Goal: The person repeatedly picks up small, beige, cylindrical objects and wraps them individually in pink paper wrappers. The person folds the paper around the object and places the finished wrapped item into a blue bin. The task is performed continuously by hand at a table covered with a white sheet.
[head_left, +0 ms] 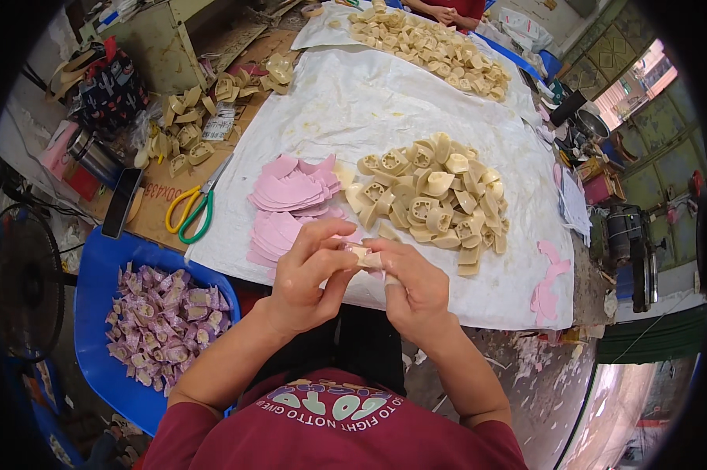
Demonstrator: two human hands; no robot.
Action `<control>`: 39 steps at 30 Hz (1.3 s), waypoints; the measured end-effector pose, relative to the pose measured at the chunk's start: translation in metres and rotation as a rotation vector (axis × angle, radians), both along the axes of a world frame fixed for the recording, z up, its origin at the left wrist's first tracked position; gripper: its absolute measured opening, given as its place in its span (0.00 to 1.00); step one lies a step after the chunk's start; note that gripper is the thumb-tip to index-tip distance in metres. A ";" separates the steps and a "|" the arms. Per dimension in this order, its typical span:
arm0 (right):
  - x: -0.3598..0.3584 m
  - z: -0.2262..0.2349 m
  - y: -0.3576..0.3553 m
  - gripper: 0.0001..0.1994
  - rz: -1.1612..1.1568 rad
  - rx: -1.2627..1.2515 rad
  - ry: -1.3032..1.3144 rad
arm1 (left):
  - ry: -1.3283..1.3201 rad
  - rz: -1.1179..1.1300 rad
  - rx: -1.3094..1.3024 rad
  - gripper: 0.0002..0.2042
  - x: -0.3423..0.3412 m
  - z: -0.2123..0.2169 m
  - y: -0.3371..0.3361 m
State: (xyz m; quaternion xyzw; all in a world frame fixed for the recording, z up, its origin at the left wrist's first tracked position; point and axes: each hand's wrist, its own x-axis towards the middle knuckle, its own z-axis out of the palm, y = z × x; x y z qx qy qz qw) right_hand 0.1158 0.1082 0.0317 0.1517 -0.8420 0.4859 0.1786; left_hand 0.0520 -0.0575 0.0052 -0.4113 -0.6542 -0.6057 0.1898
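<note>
My left hand [314,266] and my right hand [412,286] meet over the near edge of the cloth-covered table. Between their fingertips they pinch a small beige plastic shoe heel [363,255]; the fingers cover much of it. Just beyond, to the left, lies a pile of flat curved pink cut pieces [287,196], its near side partly behind my left hand. A heap of the same beige heels [440,192], hollow on one face, rests beyond my right hand.
A blue tub [91,313] at my left holds many purple-patterned wrapped heels [165,325]. Scissors [201,200] with yellow and green handles and a dark phone [122,202] lie left of the cloth. Pink scraps [551,282] sit at its right edge. Another person's hands [445,16] show beyond a far heap.
</note>
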 end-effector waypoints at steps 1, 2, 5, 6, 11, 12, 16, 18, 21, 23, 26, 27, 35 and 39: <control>-0.003 0.000 0.003 0.18 0.009 0.005 -0.023 | -0.227 -0.056 0.030 0.10 0.002 0.001 0.001; -0.006 -0.001 0.006 0.19 0.018 0.009 -0.045 | -0.453 -0.111 0.060 0.09 0.005 0.002 0.002; -0.019 -0.008 0.025 0.18 0.274 -0.485 -0.268 | -1.009 -0.340 0.210 0.06 0.001 0.009 -0.001; -0.016 -0.001 0.024 0.17 0.299 -0.705 -0.414 | -1.179 -0.405 0.261 0.06 0.002 0.012 -0.002; -0.011 -0.013 0.006 0.11 0.043 -0.467 -0.251 | -1.281 -0.350 0.260 0.05 0.010 0.017 0.004; -0.012 -0.016 0.004 0.10 -0.019 -0.362 -0.139 | -1.158 -0.293 0.235 0.05 0.011 0.012 0.007; -0.017 -0.016 0.006 0.06 0.042 -0.345 -0.142 | -0.808 -0.150 0.219 0.04 0.013 0.006 0.009; -0.017 -0.013 0.011 0.05 0.057 -0.290 -0.119 | -0.788 -0.163 0.179 0.04 0.015 0.006 0.011; -0.016 -0.015 0.003 0.04 -0.070 -0.185 -0.007 | -0.853 -0.194 0.128 0.04 0.013 0.004 0.009; -0.018 -0.012 0.009 0.03 -0.015 -0.147 -0.029 | -0.815 -0.170 0.080 0.04 0.012 0.003 0.008; -0.017 -0.015 0.007 0.02 -0.035 -0.146 -0.040 | -0.684 -0.112 0.008 0.04 0.014 0.004 0.009; -0.017 -0.017 0.006 0.02 -0.058 -0.156 -0.038 | -0.701 -0.127 0.002 0.04 0.015 0.004 0.009; -0.015 -0.018 0.008 0.05 -0.089 -0.196 -0.018 | -0.627 -0.022 0.016 0.12 0.015 0.000 0.013; -0.012 -0.014 0.006 0.07 -0.329 0.015 0.244 | -1.418 -0.578 0.470 0.21 0.016 0.002 0.010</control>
